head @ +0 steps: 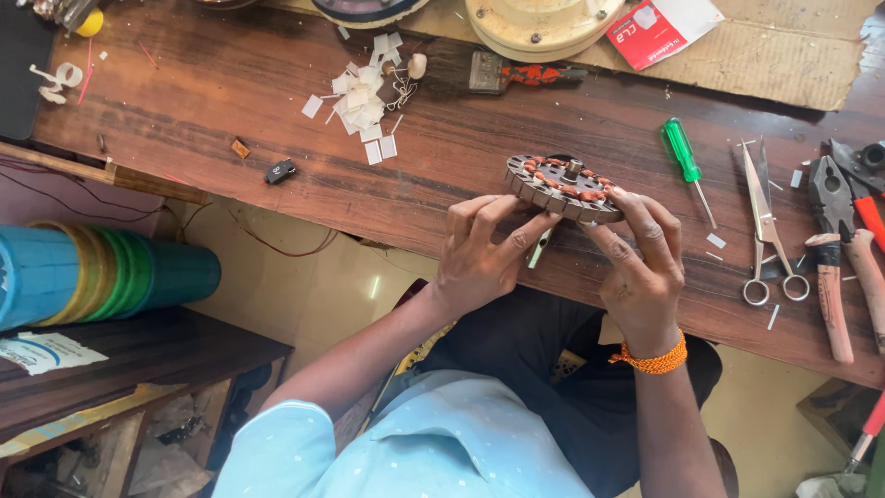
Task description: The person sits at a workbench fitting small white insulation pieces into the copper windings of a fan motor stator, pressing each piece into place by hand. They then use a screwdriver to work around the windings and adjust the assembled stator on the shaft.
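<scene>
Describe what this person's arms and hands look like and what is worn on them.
Both forearms are bare. The left hand has no ring, band or glove that shows. The right hand has a bracelet of orange thread wound round the wrist. A pale blue short sleeve with small light dots covers the left upper arm. No gloves, no watch.

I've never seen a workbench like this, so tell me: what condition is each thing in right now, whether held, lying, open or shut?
Round wound stator: tilted on the bench edge, held by both hands.
Left hand: gripping the stator's near rim.
Right hand: gripping its right rim.
Green screwdriver: lying flat, untouched.
Scissors: lying nearly closed.
Pliers: lying with handles apart.
White paper slips: scattered in a loose pile.
</scene>
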Available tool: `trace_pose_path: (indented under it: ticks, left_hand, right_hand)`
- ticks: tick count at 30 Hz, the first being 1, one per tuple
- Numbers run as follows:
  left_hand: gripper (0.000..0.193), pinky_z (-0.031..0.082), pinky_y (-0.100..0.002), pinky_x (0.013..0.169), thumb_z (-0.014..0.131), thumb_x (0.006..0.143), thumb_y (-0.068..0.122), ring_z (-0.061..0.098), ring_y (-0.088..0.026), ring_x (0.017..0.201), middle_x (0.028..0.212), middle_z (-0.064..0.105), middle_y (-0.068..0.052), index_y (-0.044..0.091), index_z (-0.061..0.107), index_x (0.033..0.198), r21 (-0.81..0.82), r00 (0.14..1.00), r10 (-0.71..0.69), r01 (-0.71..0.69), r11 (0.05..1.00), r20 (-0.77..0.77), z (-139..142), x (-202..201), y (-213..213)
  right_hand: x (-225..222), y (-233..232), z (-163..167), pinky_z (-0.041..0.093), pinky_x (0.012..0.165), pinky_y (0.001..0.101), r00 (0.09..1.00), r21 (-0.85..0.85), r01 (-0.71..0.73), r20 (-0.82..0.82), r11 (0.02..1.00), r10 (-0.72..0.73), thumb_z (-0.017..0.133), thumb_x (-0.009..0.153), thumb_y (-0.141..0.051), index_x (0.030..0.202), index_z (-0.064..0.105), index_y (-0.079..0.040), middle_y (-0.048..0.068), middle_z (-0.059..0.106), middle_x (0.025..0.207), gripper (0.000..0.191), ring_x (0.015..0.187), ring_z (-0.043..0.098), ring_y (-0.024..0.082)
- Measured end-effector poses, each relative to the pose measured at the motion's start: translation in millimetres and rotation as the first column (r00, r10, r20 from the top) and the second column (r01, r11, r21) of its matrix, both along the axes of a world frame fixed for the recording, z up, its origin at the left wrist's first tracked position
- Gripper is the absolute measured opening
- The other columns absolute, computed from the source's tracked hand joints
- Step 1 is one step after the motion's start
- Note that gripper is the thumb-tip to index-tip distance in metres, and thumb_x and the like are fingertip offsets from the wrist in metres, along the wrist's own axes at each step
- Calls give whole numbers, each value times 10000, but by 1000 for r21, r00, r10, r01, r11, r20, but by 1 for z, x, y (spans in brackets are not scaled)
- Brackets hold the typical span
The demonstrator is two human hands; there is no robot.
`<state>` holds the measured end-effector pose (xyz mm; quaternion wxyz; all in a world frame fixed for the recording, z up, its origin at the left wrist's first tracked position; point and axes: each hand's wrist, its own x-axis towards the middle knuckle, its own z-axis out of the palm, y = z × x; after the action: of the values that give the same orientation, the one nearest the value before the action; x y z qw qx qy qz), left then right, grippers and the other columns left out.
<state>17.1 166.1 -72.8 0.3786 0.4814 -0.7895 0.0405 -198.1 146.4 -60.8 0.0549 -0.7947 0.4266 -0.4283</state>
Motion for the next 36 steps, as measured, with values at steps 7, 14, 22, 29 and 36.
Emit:
trace_pose_path:
  ticks: [7,14,22,29,36]
  left_hand:
    - [538,423,-405,1070,746,889,7,499,-215,1276,1316,491,20,339,659,1303,-81,990,-137,138,987,18,18,0,1]
    - [556,405,-481,1213,722,965,149,468,-315,1428,1486,499,-98,135,538,1489,103,904,-423,427,898,-58,56,41,-49]
    - [481,431,-419,1077,771,913,161,600,-232,1263,1298,673,-43,178,577,1352,327,827,-549,555,765,-119,67,39,-78]
    - [377,416,-442,952,773,905,187,566,-210,1245,1218,657,42,172,577,1227,413,923,-383,359,837,-27,65,16,-71]
    - [637,380,-460,1092,873,798,401,493,-290,1310,1398,579,-46,169,565,1305,99,941,-308,323,941,-142,59,63,-59]
  right_hand:
    - [2,0,5,522,1141,472,1000,2,-23,1,1000,23,606,839,142,1211,762,-82,132,614,1441,461,1335,577,353]
    - [2,1,4,518,1105,464,997,-47,-57,-53,997,55,592,827,172,1224,724,-87,151,602,1426,492,1296,568,368]
    - [1,-3,-4,496,1169,427,933,98,-207,321,973,166,407,791,270,1346,374,-84,203,596,1429,659,1325,590,331]
    - [6,-9,0,560,1114,393,950,237,-191,288,952,119,395,810,254,1476,392,-54,198,563,1445,733,1342,604,318]
    - [9,-6,0,529,1095,410,960,198,-141,268,970,85,459,914,209,1520,380,-10,193,554,1444,649,1366,585,300]
